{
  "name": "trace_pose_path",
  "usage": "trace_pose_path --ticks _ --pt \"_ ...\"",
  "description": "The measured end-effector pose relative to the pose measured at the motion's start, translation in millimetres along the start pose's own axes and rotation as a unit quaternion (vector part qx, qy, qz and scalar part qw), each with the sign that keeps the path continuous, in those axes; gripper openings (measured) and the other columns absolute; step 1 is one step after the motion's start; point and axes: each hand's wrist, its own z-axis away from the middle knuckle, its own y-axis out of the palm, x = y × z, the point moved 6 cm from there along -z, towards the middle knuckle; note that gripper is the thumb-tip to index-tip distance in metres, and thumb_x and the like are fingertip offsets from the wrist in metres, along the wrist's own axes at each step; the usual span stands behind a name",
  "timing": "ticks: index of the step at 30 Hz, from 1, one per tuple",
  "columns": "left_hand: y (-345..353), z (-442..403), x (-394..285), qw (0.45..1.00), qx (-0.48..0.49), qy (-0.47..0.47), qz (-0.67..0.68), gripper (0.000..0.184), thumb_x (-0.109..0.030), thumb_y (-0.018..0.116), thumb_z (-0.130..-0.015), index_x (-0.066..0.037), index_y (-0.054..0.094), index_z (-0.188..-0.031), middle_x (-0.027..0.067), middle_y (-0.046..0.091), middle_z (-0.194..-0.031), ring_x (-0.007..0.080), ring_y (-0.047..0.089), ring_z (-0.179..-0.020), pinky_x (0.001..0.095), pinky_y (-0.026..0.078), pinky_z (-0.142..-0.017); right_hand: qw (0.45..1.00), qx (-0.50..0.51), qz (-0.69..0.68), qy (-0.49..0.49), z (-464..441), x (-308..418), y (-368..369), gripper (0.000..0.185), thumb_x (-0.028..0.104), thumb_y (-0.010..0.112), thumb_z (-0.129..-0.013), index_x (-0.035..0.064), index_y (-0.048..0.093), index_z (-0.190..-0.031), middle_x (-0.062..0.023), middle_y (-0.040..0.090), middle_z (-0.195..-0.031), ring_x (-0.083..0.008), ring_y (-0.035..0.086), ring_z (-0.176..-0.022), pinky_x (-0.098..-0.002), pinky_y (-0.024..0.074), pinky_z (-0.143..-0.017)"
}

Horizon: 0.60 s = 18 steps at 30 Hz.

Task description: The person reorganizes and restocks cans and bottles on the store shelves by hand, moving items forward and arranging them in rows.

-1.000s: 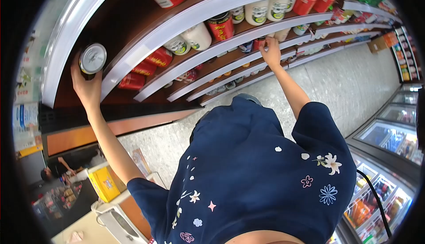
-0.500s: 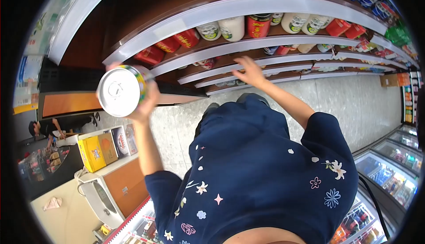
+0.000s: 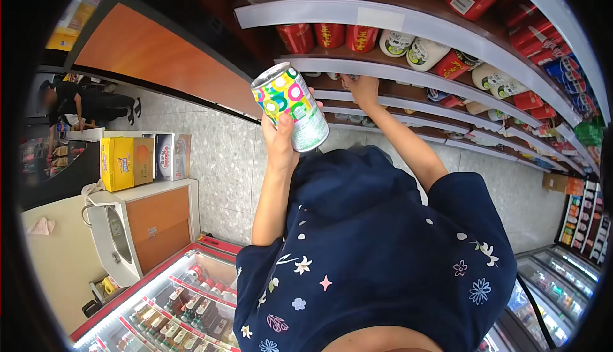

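Note:
My left hand (image 3: 280, 141) is closed around a drink can (image 3: 290, 104) with a white, green, yellow and pink ring pattern. The can is tilted, with its silver top toward the upper left. Reaching into a lower shelf, my right hand (image 3: 363, 90) has its fingers curled at a small reddish item there, mostly hidden by the fingers and the shelf edge. Just above it, red cans (image 3: 329, 35) and white bottles (image 3: 396, 42) with green labels line the shelf.
Shelf fronts (image 3: 383, 19) run across the top and right. At left stand an orange wooden panel (image 3: 150, 52), a yellow box (image 3: 118, 164) on a counter and a sink (image 3: 118, 234). A lit display fridge (image 3: 185, 301) is below. Another person (image 3: 67, 106) is at far left.
My left hand has brought the can rightward in view and tipped it so its patterned side shows. The right hand has gone from spread fingers before the shelves to reaching into a shelf.

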Motion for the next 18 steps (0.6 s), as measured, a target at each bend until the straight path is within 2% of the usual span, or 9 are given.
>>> trace_pose_path --ticks 3,5,11,14,17,18 --pt "-19.3 -4.8 0.9 0.995 0.002 0.004 -0.095 0.082 -0.055 0.068 -0.083 0.001 0.039 -0.136 0.0217 0.058 -0.120 0.0311 0.066 -0.100 0.0434 0.058 -0.080 0.998 -0.040 0.053 -0.021 0.6 5.4 -9.3 0.030 0.025 0.077 -0.072 0.0058 0.070 -0.094 -0.0156 0.067 -0.086 -0.0377 0.062 -0.084 -0.0488 0.0462 -0.078" --pt "-29.6 -5.1 3.8 0.996 -0.008 -0.001 -0.086 0.072 -0.047 0.067 -0.087 0.001 0.041 -0.134 0.0216 0.060 -0.119 0.0311 0.066 -0.099 0.0419 0.058 -0.079 0.991 -0.040 0.126 -0.019 1.4 14.8 -15.5 0.035 0.026 0.078 -0.070 0.0062 0.069 -0.096 -0.0154 0.067 -0.089 -0.0374 0.062 -0.090 -0.0501 0.0439 -0.084" --pt "-59.3 -8.7 14.7 0.994 -0.047 -0.035 -0.088 0.057 -0.034 0.065 -0.092 0.001 0.044 -0.131 0.0210 0.062 -0.116 0.0309 0.068 -0.096 0.0408 0.057 -0.081 0.974 -0.132 0.182 -0.032 11.0 8.5 -1.2 0.048 0.029 0.080 -0.068 0.0053 0.065 -0.107 -0.0197 0.063 -0.105 -0.0396 0.055 -0.105 -0.0512 0.0384 -0.093" --pt "-71.8 -10.1 14.5 0.993 -0.045 -0.043 -0.096 0.053 -0.032 0.065 -0.092 0.000 0.045 -0.130 0.0205 0.063 -0.115 0.0307 0.068 -0.096 0.0404 0.057 -0.082 0.974 -0.124 0.182 0.044 11.8 -7.2 9.9 0.053 0.032 0.081 -0.068 0.0040 0.062 -0.109 -0.0217 0.061 -0.108 -0.0411 0.055 -0.104 -0.0504 0.0394 -0.092" --pt "-77.7 -12.4 10.9 0.994 -0.038 -0.076 -0.067 0.050 -0.021 0.070 -0.089 0.000 0.045 -0.128 0.0106 0.061 -0.113 0.0162 0.062 -0.099 0.0322 0.051 -0.089 0.986 -0.098 0.105 0.085 10.3 -15.6 10.7 0.058 0.029 0.083 -0.066 0.0016 0.059 -0.112 -0.0225 0.060 -0.111 -0.0422 0.055 -0.106 -0.0500 0.0411 -0.092" --pt "-76.7 -13.4 10.5 0.993 -0.028 -0.085 -0.070 0.049 -0.020 0.071 -0.089 0.000 0.046 -0.126 0.0099 0.061 -0.113 0.0148 0.061 -0.100 0.0311 0.050 -0.090 0.985 -0.135 0.069 0.081 12.8 -12.9 2.9 0.059 0.028 0.083 -0.066 0.0010 0.058 -0.113 -0.0226 0.059 -0.111 -0.0422 0.055 -0.106 -0.0494 0.0419 -0.092"
